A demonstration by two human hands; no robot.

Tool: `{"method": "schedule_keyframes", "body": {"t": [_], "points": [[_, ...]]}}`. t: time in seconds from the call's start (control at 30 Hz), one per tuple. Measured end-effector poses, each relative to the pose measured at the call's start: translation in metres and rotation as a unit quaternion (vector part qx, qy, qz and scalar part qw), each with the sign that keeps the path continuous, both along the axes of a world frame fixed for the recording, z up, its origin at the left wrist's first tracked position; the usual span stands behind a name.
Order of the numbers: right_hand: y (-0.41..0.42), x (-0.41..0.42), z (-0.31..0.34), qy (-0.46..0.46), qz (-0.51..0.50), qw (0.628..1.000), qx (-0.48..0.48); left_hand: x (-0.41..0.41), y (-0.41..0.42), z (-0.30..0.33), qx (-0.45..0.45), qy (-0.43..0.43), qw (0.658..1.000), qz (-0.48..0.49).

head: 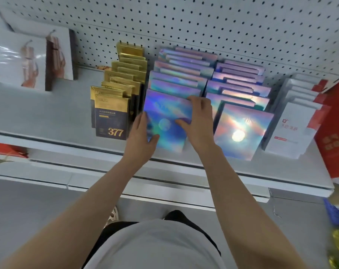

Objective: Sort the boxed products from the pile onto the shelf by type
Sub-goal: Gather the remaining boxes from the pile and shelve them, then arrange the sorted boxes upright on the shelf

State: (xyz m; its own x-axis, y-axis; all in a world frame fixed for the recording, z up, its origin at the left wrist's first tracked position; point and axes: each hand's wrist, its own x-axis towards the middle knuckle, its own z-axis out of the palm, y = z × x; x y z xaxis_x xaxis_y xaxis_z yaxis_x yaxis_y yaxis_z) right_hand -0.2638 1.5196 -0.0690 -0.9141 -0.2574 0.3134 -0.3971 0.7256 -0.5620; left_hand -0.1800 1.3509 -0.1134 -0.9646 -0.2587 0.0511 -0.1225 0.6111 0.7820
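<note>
Head view: both hands hold the front holographic box [169, 121] at the head of its row on the shelf [48, 113], the left hand [142, 136] gripping its left edge, the right hand [198, 121] curled over its top-right corner. Seating it squarely probably means keeping it upright (flush with the gold-and-navy boxes [111, 115] alongside) before letting go.

A holographic box [167, 121] stands upright at the front of its row on the grey shelf [48, 113], pinched between the left grip [140, 133] and the right grip [199, 121]. Gold-and-navy boxes [114, 105] stand just left of the left grip; more holographic boxes [240, 121] just right of the right grip.
</note>
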Motion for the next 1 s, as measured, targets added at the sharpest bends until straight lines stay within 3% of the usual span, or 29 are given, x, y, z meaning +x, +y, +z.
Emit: {"method": "schedule_keyframes", "body": {"t": [0.3,0.4,0.5,0.73,1.0], "points": [[-0.003,-0.006,0.010,0.027,-0.015,0.994,0.101,-0.003,0.000,0.013,-0.032,-0.028,0.999,-0.002],[-0.002,-0.003,0.014,0.081,-0.026,0.984,0.159,0.002,0.001,0.023,-0.040,-0.023,0.999,0.006],[-0.010,0.005,0.018,0.133,-0.020,0.981,0.142,0.021,-0.005,0.036,-0.030,0.007,0.998,0.053],[-0.080,0.056,0.000,0.100,0.110,0.986,0.072,0.101,-0.060,0.043,0.024,0.069,0.978,0.198],[-0.229,0.141,-0.039,0.035,0.292,0.953,0.072,0.221,-0.183,0.019,0.093,0.057,0.924,0.366]]}}
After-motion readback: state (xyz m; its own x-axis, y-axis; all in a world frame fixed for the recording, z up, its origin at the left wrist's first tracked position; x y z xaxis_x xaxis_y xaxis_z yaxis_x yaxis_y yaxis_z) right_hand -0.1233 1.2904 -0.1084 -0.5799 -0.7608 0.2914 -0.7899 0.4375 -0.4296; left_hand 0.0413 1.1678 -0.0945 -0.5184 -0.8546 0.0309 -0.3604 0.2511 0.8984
